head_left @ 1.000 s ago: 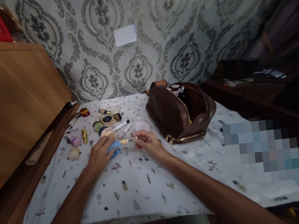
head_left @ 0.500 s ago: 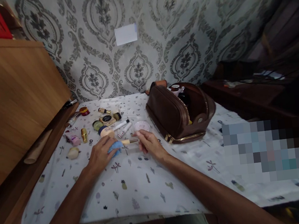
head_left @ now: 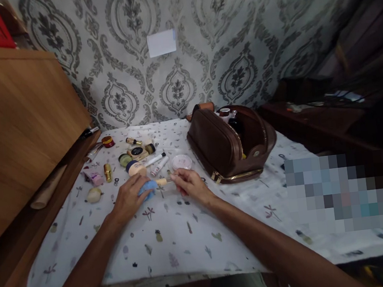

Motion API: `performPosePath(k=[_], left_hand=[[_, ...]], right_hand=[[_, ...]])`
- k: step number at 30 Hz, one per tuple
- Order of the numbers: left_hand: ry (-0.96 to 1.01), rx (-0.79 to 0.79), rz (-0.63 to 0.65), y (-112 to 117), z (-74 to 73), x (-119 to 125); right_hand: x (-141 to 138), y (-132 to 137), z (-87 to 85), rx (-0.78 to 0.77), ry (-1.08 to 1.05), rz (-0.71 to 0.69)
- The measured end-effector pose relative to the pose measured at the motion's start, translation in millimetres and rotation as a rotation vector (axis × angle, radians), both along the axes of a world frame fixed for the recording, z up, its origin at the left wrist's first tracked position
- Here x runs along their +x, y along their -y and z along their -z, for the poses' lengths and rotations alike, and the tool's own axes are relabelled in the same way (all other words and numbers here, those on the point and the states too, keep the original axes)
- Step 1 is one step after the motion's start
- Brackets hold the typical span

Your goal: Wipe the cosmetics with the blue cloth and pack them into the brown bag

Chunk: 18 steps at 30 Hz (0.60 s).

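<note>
My left hand (head_left: 130, 196) is closed around a crumpled blue cloth (head_left: 148, 189). Out of the cloth sticks a slim beige stick-like cosmetic item (head_left: 162, 182) with a silvery end; its exact kind is unclear. The fingertips of my right hand (head_left: 191, 183) pinch that silvery end, so the item lies level between both hands, just above the table. Beyond my hands are a round pinkish compact (head_left: 181, 162), a white tube (head_left: 159, 166) and a beige jar with a dark lid (head_left: 136, 168).
A brown leather toiletry bag (head_left: 215, 145) stands open at the right with bottles inside. Several cosmetics, including a gold lipstick (head_left: 107, 173) and a red jar (head_left: 108, 142), lie at the left on the patterned cloth (head_left: 174, 237). A wooden cabinet (head_left: 19, 121) borders the left side.
My right hand has shifted slightly left toward the blue cloth, and its fingers cover more of the silvery end. My left hand stays nearly in place.
</note>
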State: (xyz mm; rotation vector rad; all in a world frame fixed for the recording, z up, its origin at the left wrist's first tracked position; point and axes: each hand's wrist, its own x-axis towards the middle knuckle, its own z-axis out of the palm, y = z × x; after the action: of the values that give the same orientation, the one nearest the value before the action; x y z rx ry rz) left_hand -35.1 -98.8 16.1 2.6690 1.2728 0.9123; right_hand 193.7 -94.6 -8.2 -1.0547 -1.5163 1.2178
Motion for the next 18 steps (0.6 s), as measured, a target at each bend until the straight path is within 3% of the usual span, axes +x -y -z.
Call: performPosePath(k=[5,9,11,15,18], left_hand=[[0.061,-0.031,-0.024,-1.3,-1.8,-2.1],[0.211,0.082,-0.255,-0.4,-10.3,-8.0],[0.226,0.162,-0.31,2.6,-13.3,-4.1],[-0.014,0.262,-0.087,7.2,-8.3,18.0],[-0.197,0.216,0.028,2.9,-1.1,27.3]], right_hand=[[1.3,-2.1,-2.7,-0.003,-0.05,0.059],[1.3,-1.4,-6.8,0.106,-0.114,0.142],[-0.2,2.4,-8.9,0.164,-0.086,0.14],[-4.7,12.7,-11.7,0.26,0.001,0.053],[-4.6,15.7,-13.9,0.296,0.018,0.0]])
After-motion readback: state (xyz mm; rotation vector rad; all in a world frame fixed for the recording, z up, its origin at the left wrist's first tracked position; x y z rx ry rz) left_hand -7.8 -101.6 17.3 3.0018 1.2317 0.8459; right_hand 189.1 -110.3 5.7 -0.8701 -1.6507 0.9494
